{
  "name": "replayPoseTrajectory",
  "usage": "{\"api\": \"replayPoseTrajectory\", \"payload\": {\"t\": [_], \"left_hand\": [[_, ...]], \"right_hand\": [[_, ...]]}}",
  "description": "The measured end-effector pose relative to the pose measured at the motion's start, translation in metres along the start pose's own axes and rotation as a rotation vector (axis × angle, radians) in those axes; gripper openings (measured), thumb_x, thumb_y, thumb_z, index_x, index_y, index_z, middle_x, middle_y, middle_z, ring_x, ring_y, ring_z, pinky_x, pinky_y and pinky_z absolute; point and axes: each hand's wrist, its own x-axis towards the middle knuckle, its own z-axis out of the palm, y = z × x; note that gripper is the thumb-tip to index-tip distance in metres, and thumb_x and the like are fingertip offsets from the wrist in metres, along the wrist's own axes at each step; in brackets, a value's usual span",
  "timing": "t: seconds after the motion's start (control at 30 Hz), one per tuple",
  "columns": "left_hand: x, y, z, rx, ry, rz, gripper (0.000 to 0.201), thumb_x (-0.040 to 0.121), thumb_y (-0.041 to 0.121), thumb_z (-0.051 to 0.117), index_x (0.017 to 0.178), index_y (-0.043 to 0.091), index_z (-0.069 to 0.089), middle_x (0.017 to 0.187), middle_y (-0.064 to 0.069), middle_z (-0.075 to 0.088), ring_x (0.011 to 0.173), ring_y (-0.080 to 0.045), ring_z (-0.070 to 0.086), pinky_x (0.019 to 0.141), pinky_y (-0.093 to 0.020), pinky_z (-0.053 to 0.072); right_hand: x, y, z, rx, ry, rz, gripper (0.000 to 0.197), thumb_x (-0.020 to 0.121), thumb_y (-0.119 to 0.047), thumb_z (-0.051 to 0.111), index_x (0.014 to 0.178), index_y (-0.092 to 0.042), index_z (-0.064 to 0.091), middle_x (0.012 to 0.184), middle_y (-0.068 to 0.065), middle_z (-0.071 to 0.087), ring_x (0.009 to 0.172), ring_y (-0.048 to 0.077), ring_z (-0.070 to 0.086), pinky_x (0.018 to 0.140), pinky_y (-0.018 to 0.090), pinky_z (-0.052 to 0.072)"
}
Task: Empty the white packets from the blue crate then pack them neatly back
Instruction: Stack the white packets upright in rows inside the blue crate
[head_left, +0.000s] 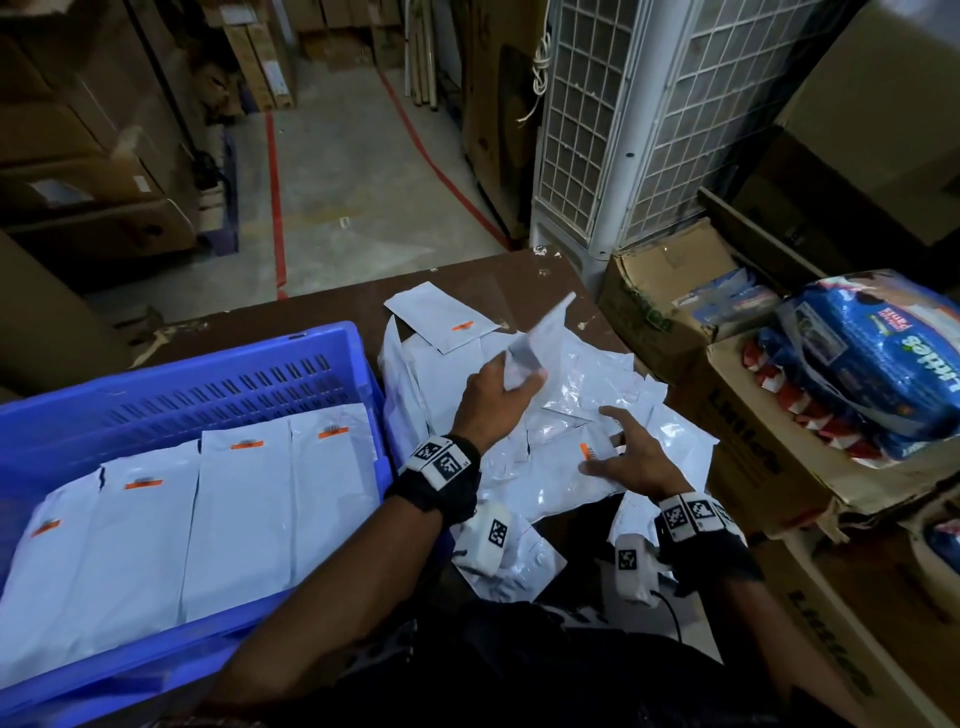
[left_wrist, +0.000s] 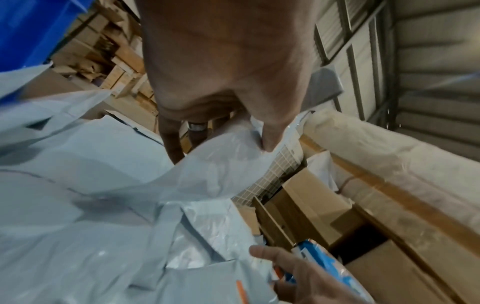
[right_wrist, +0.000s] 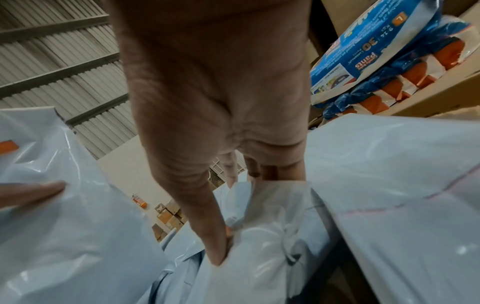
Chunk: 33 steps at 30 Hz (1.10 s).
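The blue crate (head_left: 234, 358) stands at the left on the brown table (head_left: 467, 280), with several white packets (head_left: 234, 519) laid side by side inside it. To its right lies a loose pile of white packets (head_left: 571, 400). My left hand (head_left: 524, 382) is raised over the pile and pinches one white packet (head_left: 540, 332) by its lower end. The left wrist view shows this left hand (left_wrist: 259, 142) with that packet (left_wrist: 221, 164) hanging from it. My right hand (head_left: 608, 447) rests with spread fingers on a packet near the front of the pile. In the right wrist view the right hand (right_wrist: 236, 218) presses its thumb into the plastic.
Cardboard boxes (head_left: 654, 291) and blue nappy packs (head_left: 872, 364) crowd the right side of the table. A white grilled air cooler (head_left: 623, 130) stands behind the table's far right corner. Beyond the far edge lies the floor with red lines (head_left: 278, 208), and stacked cartons (head_left: 78, 156) line the left.
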Motion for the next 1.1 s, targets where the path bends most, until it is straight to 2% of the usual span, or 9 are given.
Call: {"api": "replayPoseTrajectory", "payload": {"t": [0.13, 0.27, 0.43, 0.53, 0.6, 0.77, 0.87, 1.0, 1.1], "left_hand": [[0.007, 0.01, -0.005, -0.159, 0.034, -0.058, 0.054, 0.082, 0.051, 0.067, 0.129, 0.028, 0.054, 0.124, 0.004, 0.064, 0.113, -0.017, 0.062, 0.101, -0.041, 0.05], [0.007, 0.006, -0.006, -0.272, 0.034, -0.12, 0.054, 0.087, 0.026, 0.069, 0.135, 0.028, 0.045, 0.127, 0.001, 0.061, 0.115, -0.02, 0.06, 0.103, -0.043, 0.048], [0.003, -0.009, -0.009, -0.395, 0.049, -0.252, 0.049, 0.09, 0.01, 0.065, 0.135, 0.02, 0.048, 0.121, -0.004, 0.065, 0.108, -0.023, 0.064, 0.092, -0.035, 0.053], [0.004, -0.019, -0.01, -0.292, 0.035, -0.309, 0.056, 0.08, 0.011, 0.072, 0.132, 0.018, 0.053, 0.124, -0.006, 0.064, 0.112, -0.026, 0.062, 0.1, -0.042, 0.051], [0.004, -0.025, -0.011, -0.206, 0.032, -0.347, 0.067, 0.071, 0.018, 0.077, 0.133, 0.019, 0.052, 0.127, -0.005, 0.062, 0.113, -0.025, 0.061, 0.101, -0.043, 0.05], [0.001, -0.036, -0.014, 0.07, 0.127, -0.334, 0.069, 0.078, 0.015, 0.079, 0.138, 0.013, 0.044, 0.134, -0.009, 0.058, 0.121, -0.028, 0.056, 0.102, -0.035, 0.046], [0.001, -0.037, -0.01, 0.207, 0.165, -0.295, 0.083, 0.078, 0.012, 0.077, 0.144, 0.016, 0.027, 0.136, -0.014, 0.051, 0.124, -0.035, 0.051, 0.103, -0.041, 0.044], [0.0, -0.031, -0.008, 0.473, 0.184, -0.346, 0.106, 0.078, 0.018, 0.077, 0.153, 0.02, 0.002, 0.15, -0.017, 0.025, 0.136, -0.037, 0.032, 0.11, -0.05, 0.029], [-0.003, -0.032, 0.0, 0.572, 0.127, -0.309, 0.105, 0.077, 0.027, 0.077, 0.152, 0.021, 0.004, 0.149, -0.016, 0.019, 0.134, -0.038, 0.027, 0.109, -0.049, 0.029]], "right_hand": [[-0.001, -0.006, 0.0, 0.07, 0.065, -0.07, 0.078, 0.072, -0.025, 0.087, 0.135, -0.038, 0.044, 0.107, 0.006, 0.059, 0.1, 0.023, 0.06, 0.07, 0.034, 0.056], [0.001, -0.009, -0.001, 0.149, 0.103, -0.092, 0.067, 0.073, -0.026, 0.087, 0.129, -0.036, 0.053, 0.103, 0.002, 0.06, 0.1, 0.022, 0.061, 0.076, 0.04, 0.057], [0.003, -0.009, -0.002, 0.132, 0.149, -0.118, 0.048, 0.08, -0.017, 0.081, 0.123, -0.029, 0.062, 0.109, 0.002, 0.065, 0.104, 0.016, 0.061, 0.066, 0.022, 0.052], [0.005, -0.011, -0.005, 0.143, 0.174, -0.159, 0.039, 0.083, -0.011, 0.078, 0.117, -0.026, 0.067, 0.101, 0.004, 0.07, 0.095, 0.019, 0.065, 0.064, 0.022, 0.051], [0.004, -0.016, -0.01, 0.162, 0.179, -0.174, 0.035, 0.084, -0.008, 0.076, 0.114, -0.023, 0.069, 0.092, 0.006, 0.072, 0.083, 0.02, 0.066, 0.056, 0.025, 0.052], [0.004, -0.035, -0.03, 0.058, 0.165, -0.231, 0.026, 0.086, -0.006, 0.074, 0.109, -0.018, 0.073, 0.088, 0.005, 0.074, 0.063, 0.004, 0.066, 0.05, 0.024, 0.054], [0.008, -0.049, -0.04, -0.038, 0.108, -0.271, 0.023, 0.084, -0.005, 0.075, 0.106, -0.013, 0.075, 0.084, 0.005, 0.073, 0.049, 0.001, 0.059, 0.048, 0.021, 0.05], [0.019, -0.072, -0.041, -0.155, 0.083, -0.304, 0.02, 0.082, -0.004, 0.076, 0.101, -0.009, 0.077, 0.078, 0.008, 0.073, 0.052, 0.017, 0.061, 0.057, 0.039, 0.057], [0.041, -0.078, -0.036, -0.286, 0.089, -0.329, 0.022, 0.08, -0.009, 0.076, 0.102, -0.016, 0.077, 0.093, 0.002, 0.076, 0.073, 0.017, 0.07, 0.073, 0.038, 0.061]]}}
